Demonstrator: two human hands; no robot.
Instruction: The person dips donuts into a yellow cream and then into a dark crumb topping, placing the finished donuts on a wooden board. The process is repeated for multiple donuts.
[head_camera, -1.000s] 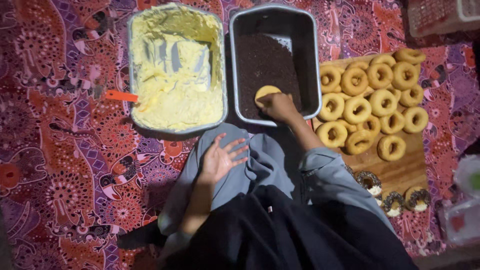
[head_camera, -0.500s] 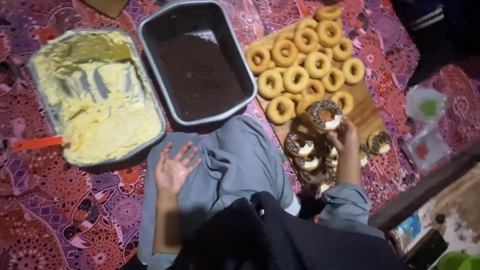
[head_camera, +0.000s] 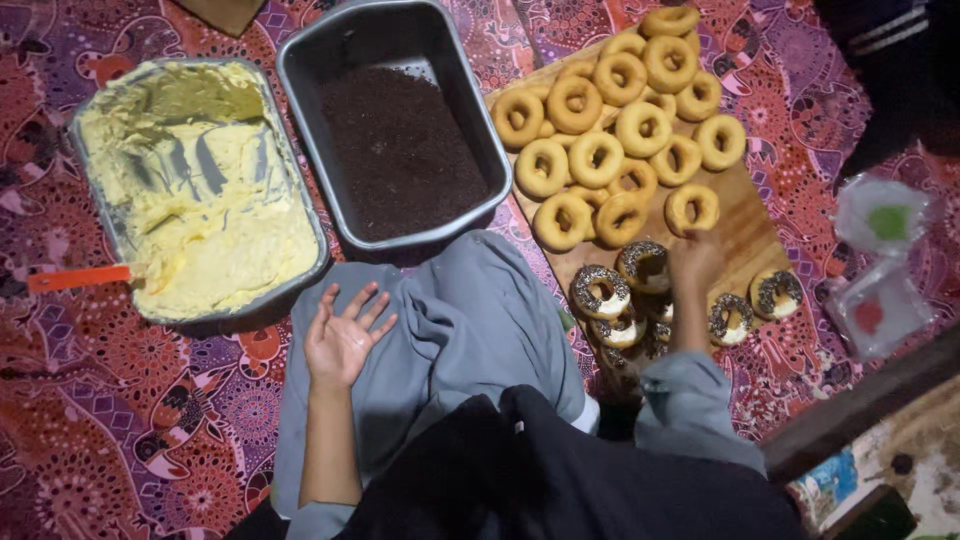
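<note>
seen from above, looking down at a lap draped in grey cloth (head_camera: 470, 320) over a patterned purple and red mat (head_camera: 90, 400). left hand (head_camera: 342, 338) resting on the grey cloth, palm up, fingers spread apart, holding nothing. right hand (head_camera: 695, 262) lowered over a wooden board (head_camera: 745, 225), fingers curled downward beside a sprinkle-coated doughnut (head_camera: 643, 264); touching or just beside it, but cannot tell whether clamped on it or merely resting.

more coated doughnuts (head_camera: 600, 292) clustered at the near end of the board, dark sprinkles on top, pale cream showing at the edges, some stacked on others; two more (head_camera: 777, 292) lying to the right of the hand. plain golden doughnuts (head_camera: 625, 130) crowded together on the far half of the board, several overlapping.

left of the board, a grey metal pan (head_camera: 300, 110) with a layer of dark chocolate sprinkles (head_camera: 400, 150) across its bottom. further left, a second metal pan (head_camera: 85, 130) filled with pale yellow cream (head_camera: 215, 230), smeared and scooped, with an orange-handled tool (head_camera: 80, 277) poking out over its left rim.

at far right, small clear plastic bags (head_camera: 880, 270) on the mat, one with something green inside, one with something red.
</note>
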